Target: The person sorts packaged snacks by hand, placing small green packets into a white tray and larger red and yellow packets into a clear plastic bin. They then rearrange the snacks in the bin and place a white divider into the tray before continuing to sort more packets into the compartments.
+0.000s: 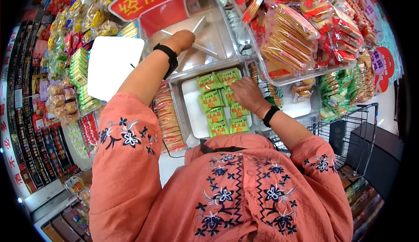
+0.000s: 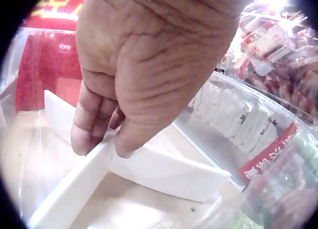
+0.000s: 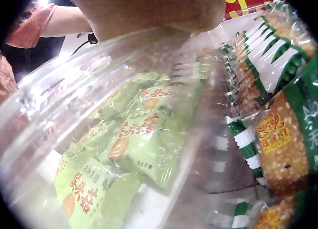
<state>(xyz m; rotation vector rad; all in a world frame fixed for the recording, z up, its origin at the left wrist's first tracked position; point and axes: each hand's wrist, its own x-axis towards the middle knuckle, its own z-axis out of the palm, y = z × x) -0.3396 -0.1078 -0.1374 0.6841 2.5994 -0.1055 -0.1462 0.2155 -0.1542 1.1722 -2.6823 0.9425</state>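
Observation:
My left hand [image 1: 182,41] is inside a clear bin [image 1: 150,39] at the back. Its thumb and fingers pinch a white cross-shaped divider [image 2: 164,170] near where the strips meet. My right hand [image 1: 248,96] is over a nearer clear bin [image 1: 176,98], fingertips at the upper right packets. Small green snack packets [image 1: 212,99] with red lettering lie there in two columns on a white base. The right wrist view has the hand [image 3: 149,10] at the top edge, its fingers hidden; I cannot tell whether they grip a packet.
Bagged wafer-like snacks [image 1: 288,35] are heaped in a bin at the right. Sesame snacks in green-and-white wrappers [image 3: 276,139] stand beside the packet bin. A red sign [image 1: 152,0] rises behind; a white board [image 1: 114,67] stands at the left, a wire cart [image 1: 349,133] at the right.

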